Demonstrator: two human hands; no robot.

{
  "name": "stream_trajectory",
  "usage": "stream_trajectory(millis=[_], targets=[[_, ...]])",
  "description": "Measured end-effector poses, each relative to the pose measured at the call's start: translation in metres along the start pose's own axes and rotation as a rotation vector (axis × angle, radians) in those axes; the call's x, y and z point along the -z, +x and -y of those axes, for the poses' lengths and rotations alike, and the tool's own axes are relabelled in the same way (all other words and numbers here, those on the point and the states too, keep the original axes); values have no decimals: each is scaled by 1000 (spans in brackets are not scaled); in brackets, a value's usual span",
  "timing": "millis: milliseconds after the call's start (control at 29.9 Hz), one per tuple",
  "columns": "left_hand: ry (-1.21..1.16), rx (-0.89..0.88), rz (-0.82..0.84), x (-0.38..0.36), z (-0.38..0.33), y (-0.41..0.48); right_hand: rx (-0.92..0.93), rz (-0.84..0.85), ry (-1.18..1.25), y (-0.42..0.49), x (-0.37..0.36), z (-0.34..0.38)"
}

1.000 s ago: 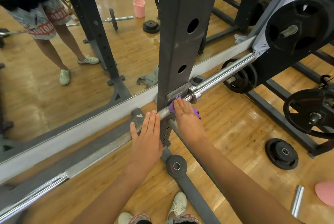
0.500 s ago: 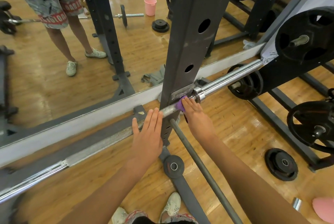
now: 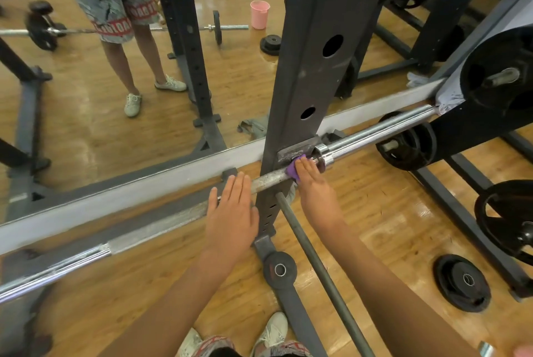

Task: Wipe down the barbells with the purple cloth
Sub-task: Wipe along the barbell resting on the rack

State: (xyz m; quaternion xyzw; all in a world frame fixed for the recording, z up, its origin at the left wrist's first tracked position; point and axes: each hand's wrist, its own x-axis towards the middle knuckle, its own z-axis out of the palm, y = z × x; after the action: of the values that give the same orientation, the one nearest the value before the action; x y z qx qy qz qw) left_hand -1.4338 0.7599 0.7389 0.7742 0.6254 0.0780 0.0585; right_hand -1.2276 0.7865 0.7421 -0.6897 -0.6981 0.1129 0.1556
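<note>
A long steel barbell (image 3: pixel 375 133) lies across a dark rack upright (image 3: pixel 314 74), running from lower left to upper right. My right hand (image 3: pixel 313 183) presses the purple cloth (image 3: pixel 292 169) onto the bar just left of the chrome collar, fingers straight; most of the cloth is hidden under the fingers. My left hand (image 3: pixel 232 212) rests flat on the dull grey part of the bar, left of the upright, fingers straight and together.
A thin dark bar (image 3: pixel 317 267) slants from the upright toward me. Black plates (image 3: pixel 461 281) lie on the wood floor at right, beside a plate-loaded rack (image 3: pixel 501 82). A mirror behind the bar shows a pink cup (image 3: pixel 259 14) and my reflection.
My right hand slid the cloth slightly right along the bar toward the collar, and less of the cloth shows. The view shifted a little. My left hand stayed on the bar.
</note>
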Motion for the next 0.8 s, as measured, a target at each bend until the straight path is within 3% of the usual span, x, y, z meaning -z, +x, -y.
stream_trajectory(millis=[134, 335, 502, 703, 803], targets=[[8, 97, 33, 2, 16, 7, 75, 41, -4, -5, -3, 2], [59, 125, 34, 1, 12, 4, 18, 22, -3, 1, 4, -4], [64, 142, 39, 3, 11, 4, 169, 91, -62, -10, -8, 17], [53, 169, 40, 0, 12, 6, 81, 52, -41, -6, -2, 9], [36, 179, 60, 2, 10, 6, 163, 85, -43, -12, -7, 23]])
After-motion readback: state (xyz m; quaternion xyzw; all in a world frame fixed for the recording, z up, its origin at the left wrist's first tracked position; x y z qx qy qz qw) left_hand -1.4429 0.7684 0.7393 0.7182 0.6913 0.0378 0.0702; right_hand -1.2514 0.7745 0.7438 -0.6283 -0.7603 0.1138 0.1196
